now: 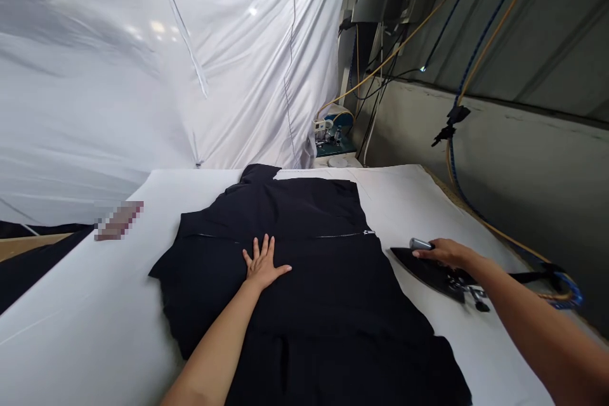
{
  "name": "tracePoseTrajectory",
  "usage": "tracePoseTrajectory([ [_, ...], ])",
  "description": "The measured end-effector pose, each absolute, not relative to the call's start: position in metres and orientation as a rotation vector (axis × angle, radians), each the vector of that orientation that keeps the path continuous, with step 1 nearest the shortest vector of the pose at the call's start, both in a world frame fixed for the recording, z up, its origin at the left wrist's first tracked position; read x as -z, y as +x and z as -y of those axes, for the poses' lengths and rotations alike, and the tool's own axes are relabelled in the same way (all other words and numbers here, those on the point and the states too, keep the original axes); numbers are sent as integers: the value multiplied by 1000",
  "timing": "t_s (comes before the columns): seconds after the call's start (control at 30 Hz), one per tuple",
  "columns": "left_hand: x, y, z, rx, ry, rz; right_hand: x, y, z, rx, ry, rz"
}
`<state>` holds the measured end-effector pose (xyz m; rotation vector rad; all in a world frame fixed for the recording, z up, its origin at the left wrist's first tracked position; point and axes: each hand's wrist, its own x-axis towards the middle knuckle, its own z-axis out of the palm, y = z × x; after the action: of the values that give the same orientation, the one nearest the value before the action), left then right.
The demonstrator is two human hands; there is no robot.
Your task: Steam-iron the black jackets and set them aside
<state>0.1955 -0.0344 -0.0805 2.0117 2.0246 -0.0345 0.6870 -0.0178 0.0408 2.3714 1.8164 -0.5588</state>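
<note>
A dark garment (323, 292) lies spread over the white-covered table, with a zipper (340, 235) running across it and a metal pull at its right end. My left hand (261, 266) rests flat on the cloth just below the zipper line, fingers spread. To the right of the garment, my right hand (445, 254) is wrapped round the handle of a black iron (431, 273). The iron's pointed tip faces left, toward the garment's edge. Whether its sole touches the table cover I cannot tell.
Blue and yellow hoses (457, 158) hang down at the right and run along the table edge to the iron. A blurred-out reddish item (118, 221) lies at the table's left edge. White sheeting (214, 63) hangs behind, beside a small machine (330, 133).
</note>
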Motion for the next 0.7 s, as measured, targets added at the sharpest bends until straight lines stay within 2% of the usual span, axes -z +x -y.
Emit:
tracePoseTrajectory([
  [0.13,82,196,35,38,2019,-2030,-73,655,-11,524,2244,-1908],
  [0.27,82,196,34,19,2010,-2023,-90,577,-39,468,1959,-2136],
  [0.47,82,197,35,-50,1967,-2052,-61,471,-71,380,1568,-2243],
  [0.7,78,197,34,-88,1926,-2025,-51,460,-97,363,1528,-2267],
])
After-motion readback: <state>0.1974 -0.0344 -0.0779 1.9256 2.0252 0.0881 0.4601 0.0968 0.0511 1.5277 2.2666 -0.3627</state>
